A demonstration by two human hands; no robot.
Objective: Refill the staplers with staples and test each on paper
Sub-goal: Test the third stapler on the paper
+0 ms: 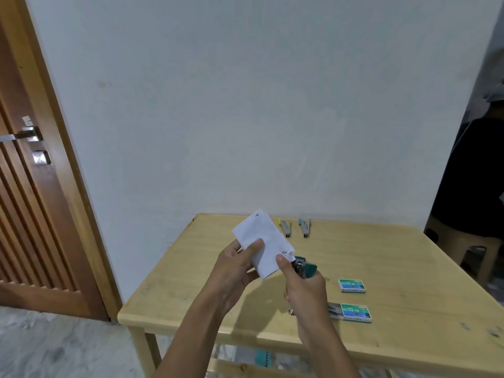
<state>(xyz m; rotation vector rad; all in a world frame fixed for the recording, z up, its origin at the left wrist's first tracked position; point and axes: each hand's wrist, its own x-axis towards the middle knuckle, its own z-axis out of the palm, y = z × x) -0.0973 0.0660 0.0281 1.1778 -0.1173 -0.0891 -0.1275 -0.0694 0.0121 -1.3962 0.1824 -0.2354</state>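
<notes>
My left hand (236,264) pinches a folded white paper (266,241) above the wooden table (395,268), thumb on its front. My right hand (302,286) grips a teal stapler (305,266) whose jaws meet the paper's lower right corner. Small staple marks show near that corner and near the paper's top. Two more staplers lie at the table's far edge: one with yellow trim (285,227), one with blue trim (305,227).
Two green staple boxes sit to the right of my hands, one closed (351,285), the nearer one (353,312) slid partly open. A wooden door (32,186) stands at the left. A stool and dark items (469,241) are at the right.
</notes>
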